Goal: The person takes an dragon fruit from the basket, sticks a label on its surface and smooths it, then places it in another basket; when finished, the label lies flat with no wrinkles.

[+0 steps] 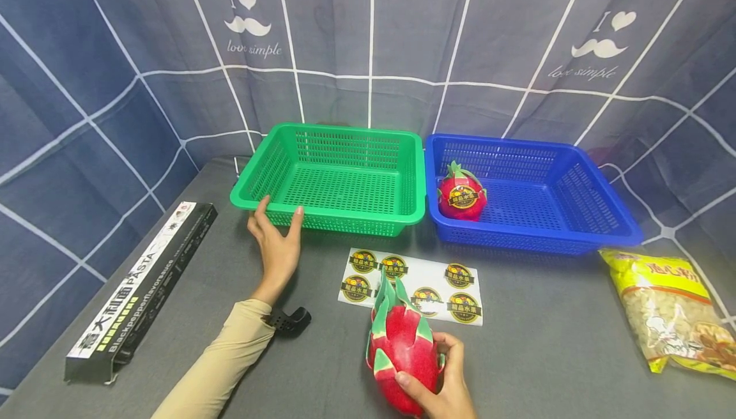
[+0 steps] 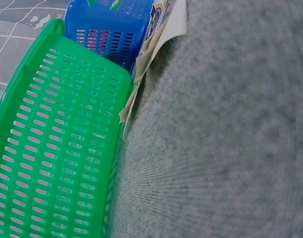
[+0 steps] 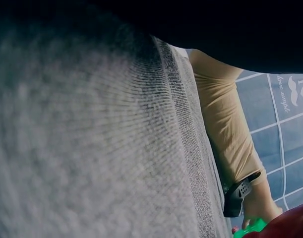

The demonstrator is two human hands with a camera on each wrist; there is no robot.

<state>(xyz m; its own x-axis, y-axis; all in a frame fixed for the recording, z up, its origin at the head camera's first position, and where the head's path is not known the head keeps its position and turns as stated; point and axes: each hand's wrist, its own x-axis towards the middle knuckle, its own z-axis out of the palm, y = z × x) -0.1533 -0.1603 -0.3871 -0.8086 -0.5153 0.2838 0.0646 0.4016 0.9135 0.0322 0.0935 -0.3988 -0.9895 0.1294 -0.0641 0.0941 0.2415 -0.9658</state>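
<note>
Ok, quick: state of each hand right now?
Left hand: open, touching the green perforated plastic basket.
Right hand: closed, holding the oval red dragon fruit with green scales.

The counter (image 1: 328, 358) is viewed downward from the head, closely from tilted wrists; the green basket (image 1: 345, 214) is shared by head and left wrist.

— What does the box (image 1: 140, 291) by the left edge of the worktop (image 1: 322, 368) say?
— "意大利面 PASTA" and, along its dark side, "Blackpepperflavorsauce".
— And the yellow bag (image 1: 673, 310) by the right edge?
— It ends in "心粉"; the first character is unclear.
— The white sheet (image 1: 425, 273) between those edges?
— Its round stickers (image 1: 463, 308) read "精品水果", as does one on the dragon fruit (image 1: 460, 214) in the blue basket (image 1: 517, 240).
— The cloth (image 1: 333, 36) behind the back edge?
— "I", a heart and "love simple", printed twice.
</note>
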